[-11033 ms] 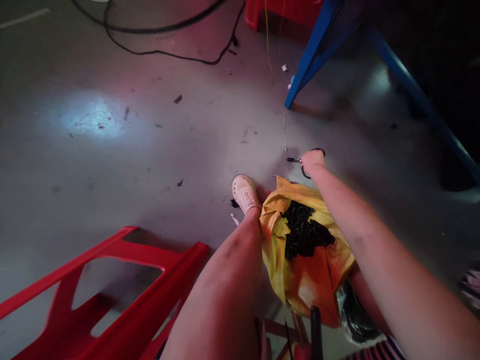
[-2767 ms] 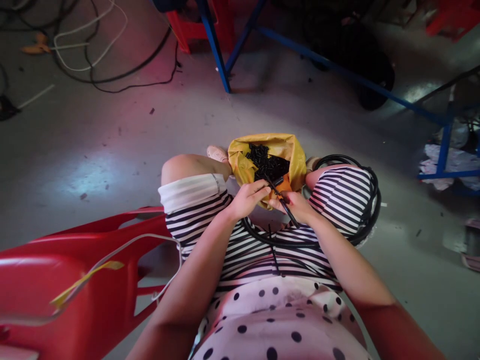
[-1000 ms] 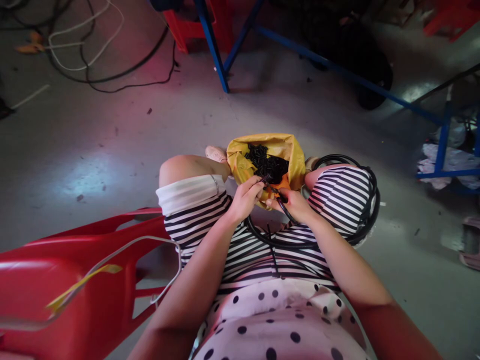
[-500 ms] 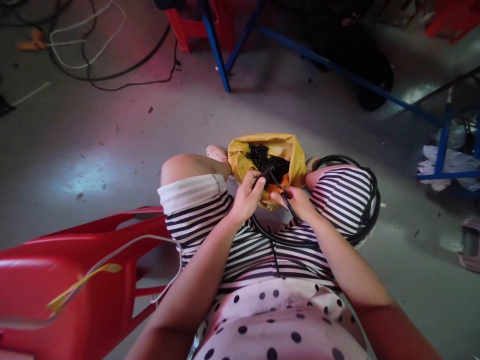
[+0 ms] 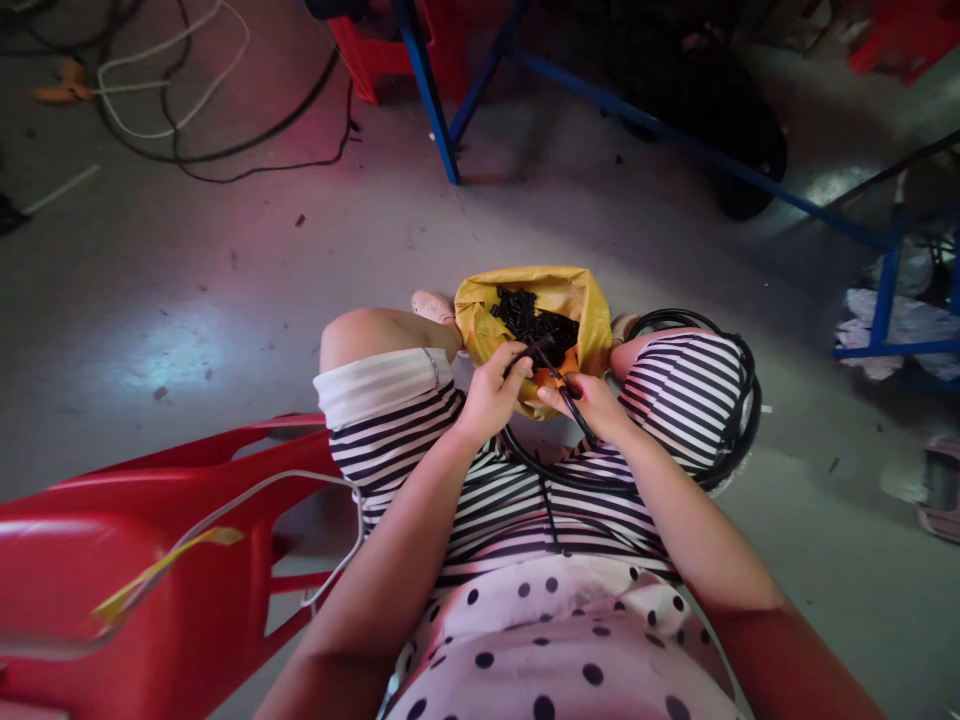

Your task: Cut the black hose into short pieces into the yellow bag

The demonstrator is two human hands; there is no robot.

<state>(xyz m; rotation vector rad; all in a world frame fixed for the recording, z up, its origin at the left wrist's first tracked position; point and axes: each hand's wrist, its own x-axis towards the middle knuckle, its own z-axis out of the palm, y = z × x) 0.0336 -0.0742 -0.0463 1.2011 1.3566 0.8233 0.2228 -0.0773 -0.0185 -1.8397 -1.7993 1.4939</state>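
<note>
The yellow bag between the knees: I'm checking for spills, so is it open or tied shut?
Open. The yellow bag gapes upward, its rim spread wide, showing small black pieces heaped inside.

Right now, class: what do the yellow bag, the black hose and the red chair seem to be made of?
Yellow bag: thin plastic film, probably; it crinkles and shines.
Black hose: looks like ribbed flexible plastic or rubber; it lies coiled.
Red chair: moulded plastic, glossy and smooth.

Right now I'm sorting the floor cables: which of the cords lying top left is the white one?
The white cord looping at the far top left; the black cables around it are dark and run toward the blue frame leg.
</note>
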